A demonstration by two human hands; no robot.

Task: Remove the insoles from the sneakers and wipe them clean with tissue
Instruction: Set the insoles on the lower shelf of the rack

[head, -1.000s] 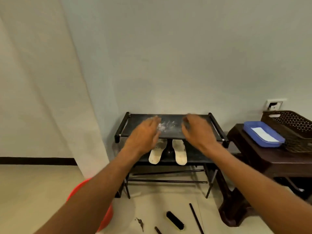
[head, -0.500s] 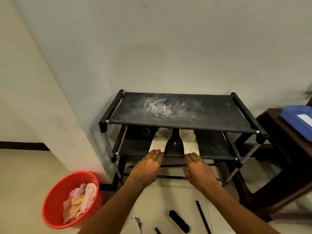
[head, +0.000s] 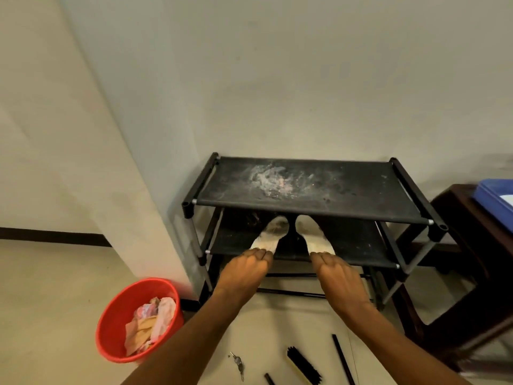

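Two insoles [head: 267, 238], two hands [head: 244, 270], one bucket [head: 110, 318], one brush [head: 304, 368].

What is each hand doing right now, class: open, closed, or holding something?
Left hand: open, straight fingers resting on the near end of the left insole.
Right hand: open, straight fingers resting on the near end of the right insole.

Shoe rack [head: 305, 190] is in the corner, its back against the wall [head: 305, 79]. Two insoles lie side by side on its middle shelf, far ends under the top shelf: left insole [head: 268, 236], right insole [head: 316, 237], with a gap between them. Left hand [head: 244, 270] fingers [head: 261, 254] touch the left insole's near end, and right hand [head: 338, 276] fingers [head: 322, 257] touch the right insole's near end. Bucket [head: 119, 315] stands on the floor [head: 55, 301] left of the rack, with rags [head: 150, 323] in it. On the floor in front of the rack, left to right: keys [head: 238, 362], brush [head: 304, 365], rod [head: 342, 359]. Desk [head: 458, 207] is right of the rack, with a tray [head: 494, 201] on it.
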